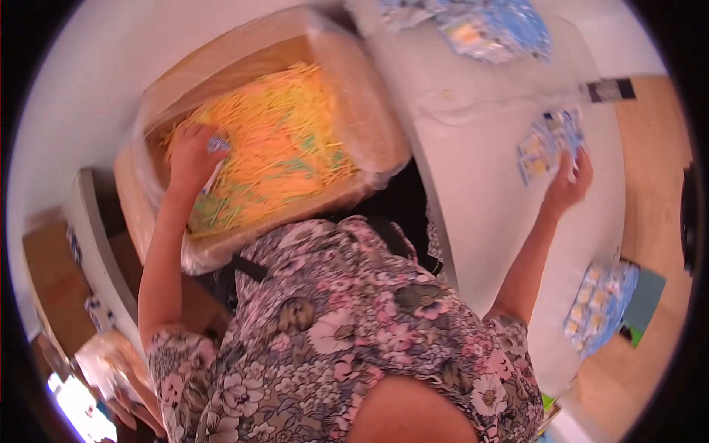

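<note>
Left hand [193, 159], right hand [570, 184] wide apart

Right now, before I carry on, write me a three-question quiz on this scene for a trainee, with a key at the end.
1. Which of the person's hands is over the large open cardboard box lined with clear plastic?
2. True or false: the person's right hand is at the small flat blue-and-clear packets, over the smooth white tabletop.
3. Fill in the blank: the thin, straight sticks heaped in the box are yellow, orange and ____.

Key:
1. The left hand, with a small blue-and-white item in its fingers.
2. True.
3. Green.
</note>
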### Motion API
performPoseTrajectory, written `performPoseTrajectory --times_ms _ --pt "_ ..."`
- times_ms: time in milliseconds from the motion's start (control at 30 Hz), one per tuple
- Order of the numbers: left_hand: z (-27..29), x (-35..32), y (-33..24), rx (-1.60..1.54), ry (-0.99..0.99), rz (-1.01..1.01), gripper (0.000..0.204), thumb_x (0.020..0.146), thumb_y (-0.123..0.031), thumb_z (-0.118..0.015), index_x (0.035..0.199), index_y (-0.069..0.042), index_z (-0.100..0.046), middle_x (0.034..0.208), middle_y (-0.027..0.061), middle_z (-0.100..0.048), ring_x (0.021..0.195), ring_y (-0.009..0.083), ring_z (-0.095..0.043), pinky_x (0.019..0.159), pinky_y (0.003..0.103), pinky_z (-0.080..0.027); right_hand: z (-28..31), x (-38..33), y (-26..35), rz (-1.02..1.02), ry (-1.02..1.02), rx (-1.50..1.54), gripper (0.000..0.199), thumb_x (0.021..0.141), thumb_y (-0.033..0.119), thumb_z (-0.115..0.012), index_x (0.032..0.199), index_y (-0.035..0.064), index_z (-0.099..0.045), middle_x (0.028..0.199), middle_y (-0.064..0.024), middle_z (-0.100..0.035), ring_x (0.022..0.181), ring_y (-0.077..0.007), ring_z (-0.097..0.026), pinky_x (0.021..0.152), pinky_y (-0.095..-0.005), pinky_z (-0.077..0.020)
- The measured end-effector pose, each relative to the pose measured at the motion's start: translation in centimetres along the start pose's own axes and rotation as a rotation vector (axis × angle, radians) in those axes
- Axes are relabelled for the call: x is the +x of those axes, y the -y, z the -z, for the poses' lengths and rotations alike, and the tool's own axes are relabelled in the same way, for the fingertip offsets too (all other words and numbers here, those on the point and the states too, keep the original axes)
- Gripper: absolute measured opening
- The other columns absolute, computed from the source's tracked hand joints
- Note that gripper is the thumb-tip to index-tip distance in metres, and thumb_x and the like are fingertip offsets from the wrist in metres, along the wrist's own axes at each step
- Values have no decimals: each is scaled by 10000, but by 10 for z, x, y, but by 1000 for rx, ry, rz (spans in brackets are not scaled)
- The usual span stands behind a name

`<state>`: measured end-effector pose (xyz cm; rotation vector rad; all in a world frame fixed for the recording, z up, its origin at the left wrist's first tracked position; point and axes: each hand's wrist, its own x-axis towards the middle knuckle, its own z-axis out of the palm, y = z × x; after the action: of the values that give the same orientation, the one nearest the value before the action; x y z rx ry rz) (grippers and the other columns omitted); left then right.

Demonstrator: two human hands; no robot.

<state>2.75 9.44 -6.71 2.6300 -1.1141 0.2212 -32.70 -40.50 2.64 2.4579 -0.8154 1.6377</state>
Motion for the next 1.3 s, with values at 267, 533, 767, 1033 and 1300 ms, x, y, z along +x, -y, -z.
performPoseTrajectory --times_ms 267,533,767,1033,1300 --pt "-9 -22 19 272 24 324 628 637 -313 -787 1158 -81 -524 1142 111 -555 1067 330 -504 862 477 -416 19 -39 216 573 440 773 160 688 -1 -719 806 -5 -610 775 -118 -609 617 -240 -563 552 -331 -467" --pt "-6 4 13 -23 58 607 579 589 -263 -829 1062 -75 -554 1131 115 -553 1051 320 -534 869 494 -406 -24 -42 259 611 640 895 217 638 -15 -754 806 15 -620 783 -92 -610 622 -249 -577 518 -315 -460" --pt "-3 1 18 -172 -222 460 218 657 -69 -737 818 -20 -597 825 117 -612 813 329 -555 725 393 -461 -58 -26 295 594 740 920 168 690 -16 -724 818 13 -619 803 -103 -623 667 -242 -600 563 -307 -472" --pt "31 17 -4 -840 -173 219 161 807 -104 -673 947 -34 -632 803 22 -618 768 96 -565 681 271 -463 -152 -24 386 223 1144 893 228 799 194 -690 874 -5 -608 772 -52 -609 630 -137 -532 579 -260 -447" --pt "48 28 -21 -1231 -108 210 225 931 -223 -549 928 -8 -618 762 -43 -573 676 29 -460 588 218 -407 -166 0 402 14 1468 1083 188 860 220 -635 852 32 -633 678 32 -545 659 -28 -489 575 -225 -420"
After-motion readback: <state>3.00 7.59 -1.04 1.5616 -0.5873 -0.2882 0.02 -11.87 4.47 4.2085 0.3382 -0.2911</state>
